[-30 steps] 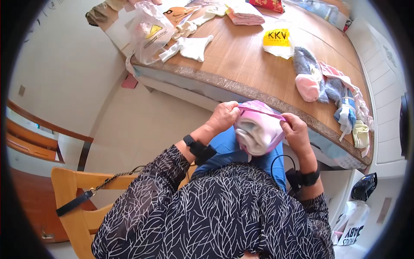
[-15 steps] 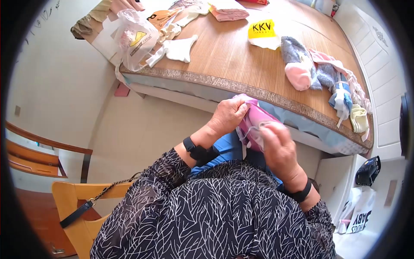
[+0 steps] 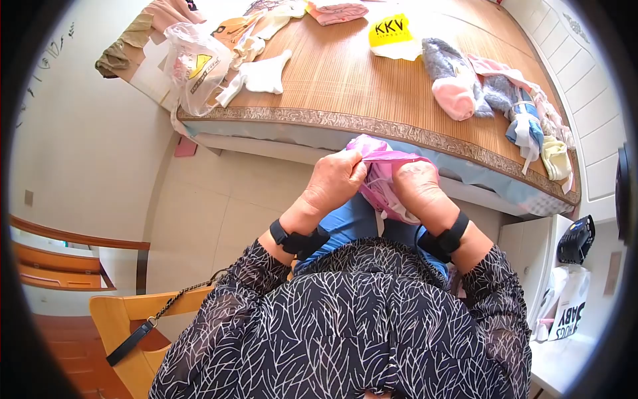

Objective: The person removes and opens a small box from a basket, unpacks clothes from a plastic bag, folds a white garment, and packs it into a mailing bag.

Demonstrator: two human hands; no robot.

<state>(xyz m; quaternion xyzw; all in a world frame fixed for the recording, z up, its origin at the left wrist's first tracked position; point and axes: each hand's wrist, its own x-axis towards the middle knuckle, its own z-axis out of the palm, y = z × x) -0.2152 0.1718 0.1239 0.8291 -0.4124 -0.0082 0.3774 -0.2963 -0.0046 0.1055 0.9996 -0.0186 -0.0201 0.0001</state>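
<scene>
A pink plastic bag (image 3: 380, 186) hangs over my lap, its mouth stretched between my hands. My left hand (image 3: 334, 177) is closed in a pinch on the left side of the rim. Into the bag's opening goes my right hand (image 3: 417, 186); its fingers are hidden by the pink plastic, so I cannot see whether they hold anything. Both wrists wear black straps. The bag's lower part looks paler, and its contents cannot be made out.
Ahead is a bed with a bamboo mat (image 3: 339, 86). On it lie a clear plastic bag (image 3: 197, 66), white clothing (image 3: 264, 73), a yellow KKV bag (image 3: 392, 36), and grey-pink fluffy socks (image 3: 452, 83). A wooden chair (image 3: 116, 319) stands at left, a white cabinet (image 3: 528, 256) at right.
My right hand has moved up from the bag's front into its mouth. The rim is now pulled wide between both hands. The view has shifted slightly.
</scene>
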